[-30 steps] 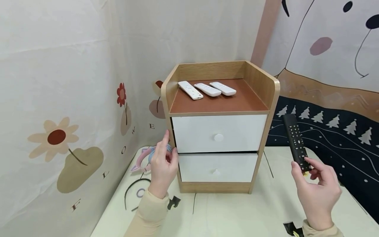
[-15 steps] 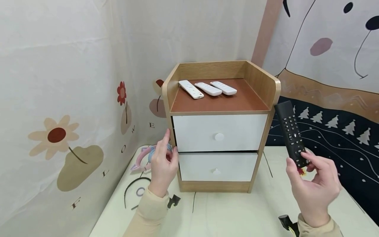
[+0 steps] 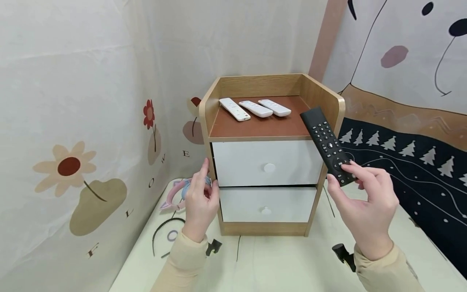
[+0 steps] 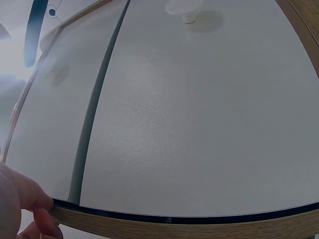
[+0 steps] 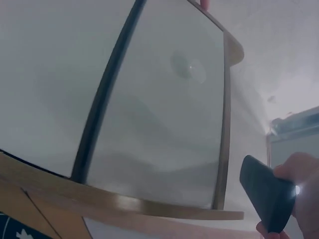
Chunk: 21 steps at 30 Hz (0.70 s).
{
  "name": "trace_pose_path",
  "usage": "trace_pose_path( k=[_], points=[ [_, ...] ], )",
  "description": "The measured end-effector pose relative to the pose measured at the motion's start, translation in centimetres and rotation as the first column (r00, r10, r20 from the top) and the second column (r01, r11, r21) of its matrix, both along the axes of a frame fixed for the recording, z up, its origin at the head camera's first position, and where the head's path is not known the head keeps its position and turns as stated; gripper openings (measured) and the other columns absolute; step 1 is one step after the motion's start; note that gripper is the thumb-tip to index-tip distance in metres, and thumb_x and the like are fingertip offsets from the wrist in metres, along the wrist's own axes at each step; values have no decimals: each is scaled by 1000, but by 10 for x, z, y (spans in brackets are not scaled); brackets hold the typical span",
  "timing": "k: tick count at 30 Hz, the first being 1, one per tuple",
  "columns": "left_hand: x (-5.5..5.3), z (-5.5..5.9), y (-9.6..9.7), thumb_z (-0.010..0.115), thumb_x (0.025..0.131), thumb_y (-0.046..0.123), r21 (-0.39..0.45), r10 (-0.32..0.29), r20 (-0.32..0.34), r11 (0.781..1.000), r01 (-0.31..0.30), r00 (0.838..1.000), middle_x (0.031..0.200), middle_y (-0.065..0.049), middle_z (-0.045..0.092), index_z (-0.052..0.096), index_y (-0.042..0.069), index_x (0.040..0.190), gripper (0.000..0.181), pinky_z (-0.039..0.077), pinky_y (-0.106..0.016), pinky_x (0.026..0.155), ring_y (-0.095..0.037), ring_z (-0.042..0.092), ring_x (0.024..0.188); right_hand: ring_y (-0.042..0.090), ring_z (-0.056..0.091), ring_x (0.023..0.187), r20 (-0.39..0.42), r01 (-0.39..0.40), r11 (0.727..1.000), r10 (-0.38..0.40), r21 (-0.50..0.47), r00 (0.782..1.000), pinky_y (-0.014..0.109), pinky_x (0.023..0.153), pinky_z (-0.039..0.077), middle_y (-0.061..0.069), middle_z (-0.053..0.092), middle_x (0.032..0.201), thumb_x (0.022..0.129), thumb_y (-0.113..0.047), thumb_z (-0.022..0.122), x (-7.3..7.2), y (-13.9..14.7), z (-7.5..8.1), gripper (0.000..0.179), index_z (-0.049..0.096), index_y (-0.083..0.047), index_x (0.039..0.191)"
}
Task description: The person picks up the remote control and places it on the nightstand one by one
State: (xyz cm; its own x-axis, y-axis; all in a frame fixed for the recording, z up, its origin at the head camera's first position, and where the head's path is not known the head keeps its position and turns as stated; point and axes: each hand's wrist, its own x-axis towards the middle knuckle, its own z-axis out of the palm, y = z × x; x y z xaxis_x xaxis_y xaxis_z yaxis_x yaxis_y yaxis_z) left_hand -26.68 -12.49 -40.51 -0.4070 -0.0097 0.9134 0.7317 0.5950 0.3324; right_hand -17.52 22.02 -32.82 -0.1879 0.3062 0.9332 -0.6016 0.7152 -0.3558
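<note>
A black remote control (image 3: 327,146) is held at its lower end by my right hand (image 3: 366,205), thumb at one side and fingers over the buttons. Its far end overlaps the right side of the small wooden cabinet (image 3: 264,229) in the head view. The right wrist view shows the remote (image 5: 266,194) from below, beside the cabinet. My left hand (image 3: 200,200) rests against the cabinet's left side, index finger pointing up along the panel. Its fingertips (image 4: 42,201) touch the panel's front edge. Three white remotes (image 3: 235,109) lie side by side on the brown cabinet top (image 3: 251,132).
Two white drawers, an upper one (image 3: 237,164) and a lower one (image 3: 240,205), have round knobs. Left of the cabinet on the pale table (image 3: 273,263) lie a pink headband-like item (image 3: 175,194), a black headband (image 3: 160,229) and a small purple ring (image 3: 172,235).
My right hand has brought the black remote leftward and up, from beside the cabinet to overlapping its upper right side. The left hand has stayed in place.
</note>
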Motion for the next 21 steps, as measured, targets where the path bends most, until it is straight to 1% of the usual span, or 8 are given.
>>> trace_pose_path(
  k=[2, 3, 6, 8, 15, 17, 19, 21],
  points=[
    [0, 0, -1, 69, 96, -11, -1, 3, 8, 1000, -3, 1000, 115, -20, 70, 49, 4, 164, 73, 47, -21, 57, -14, 53, 62, -7, 45, 95, 11, 15, 1000, -16, 22, 1000, 11, 83, 34, 28, 67, 95, 84, -27, 81, -1, -3, 4, 43, 81, 8, 107],
    [0, 0, -1, 69, 96, -10, -4, 6, 7, 1000, -6, 1000, 115, -20, 70, 49, 4, 164, 72, 48, -21, 57, -14, 54, 62, -8, 44, 96, 15, 24, 999, -25, 33, 1000, 11, 83, 33, 32, 65, 94, 84, -28, 80, -1, -4, 6, 43, 81, 8, 108],
    [0, 1, -1, 70, 97, -9, -5, 8, 18, 1000, -8, 1000, 117, -19, 70, 49, 4, 164, 72, 48, -20, 58, -15, 55, 62, -8, 43, 98, 31, 47, 997, -49, 54, 998, 13, 83, 31, 32, 64, 94, 85, -29, 79, -3, -5, 12, 43, 82, 6, 110],
    [0, 2, -1, 70, 96, -9, -5, 1, 11, 1000, -1, 1000, 117, -20, 70, 50, 3, 164, 71, 49, -21, 58, -15, 55, 62, -9, 42, 99, 43, 59, 996, -62, 67, 997, 14, 84, 30, 31, 64, 94, 86, -30, 79, -4, -5, 16, 43, 82, 4, 111],
    [0, 4, -2, 69, 96, -10, -2, -1, 15, 1000, 1, 1000, 118, -20, 70, 50, 3, 164, 71, 48, -20, 58, -15, 54, 61, -10, 42, 104, 102, 67, 991, -78, 116, 992, 18, 87, 32, 31, 65, 102, 87, -28, 80, -10, -7, 27, 40, 83, -1, 116],
    [0, 4, -1, 70, 96, -10, -4, 2, 21, 1000, -2, 1000, 117, -19, 70, 49, 3, 164, 72, 49, -21, 58, -14, 54, 62, -8, 42, 104, 123, 69, 989, -85, 129, 989, 20, 86, 31, 30, 65, 103, 88, -27, 81, -12, -8, 30, 38, 83, -2, 117],
    [1, 3, -1, 70, 96, -10, -6, 2, 23, 1000, -2, 1000, 117, -19, 70, 49, 3, 164, 72, 49, -21, 58, -14, 54, 62, -1, 45, 101, 144, 75, 987, -95, 140, 985, 21, 84, 31, 29, 65, 102, 89, -25, 81, -14, -9, 33, 37, 83, -3, 119],
    [1, 2, -1, 70, 96, -11, -7, 3, 24, 1000, -3, 1000, 117, -20, 70, 50, 3, 164, 72, 49, -20, 58, -13, 54, 62, 11, 50, 97, 164, 84, 985, -109, 154, 980, 23, 83, 30, 28, 64, 101, 89, -24, 82, -16, -10, 36, 37, 83, -3, 119]
  ],
)
